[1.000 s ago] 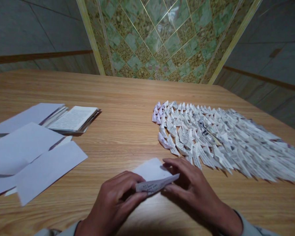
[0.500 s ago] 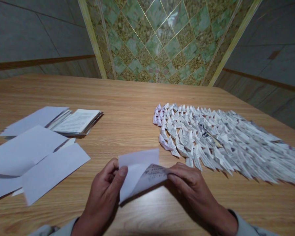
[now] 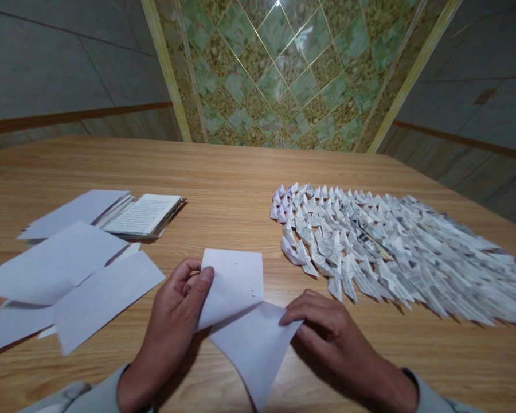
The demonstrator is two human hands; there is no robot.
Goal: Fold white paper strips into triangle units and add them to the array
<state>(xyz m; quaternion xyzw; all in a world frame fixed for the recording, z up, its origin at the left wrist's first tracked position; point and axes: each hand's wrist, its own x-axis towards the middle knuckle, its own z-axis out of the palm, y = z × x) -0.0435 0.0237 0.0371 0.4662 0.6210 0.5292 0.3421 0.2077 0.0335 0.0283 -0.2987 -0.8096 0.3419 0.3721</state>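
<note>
Sheet of paper (image 3: 241, 304) at six o'clock on the worktop (image 3: 223, 183), opened out with a crease across the middle, near flap hanging toward the body. Left hand (image 3: 176, 315) closed in a pinch grip on the sheet's left edge, thumb on top. Right hand (image 3: 327, 327) pressing flat on the right corner, fingers loose, not clamped around anything. At two to three o'clock, a big spread of small folded paper pieces (image 3: 382, 246), many dozens laid in overlapping rows. At nine o'clock, loose blank sheets (image 3: 69, 275); at ten o'clock, a stack of printed pages (image 3: 144, 215). Judging by the layout: much folding done, present sheet only at its first crease, most folds on it left, more sheets waiting untouched.
</note>
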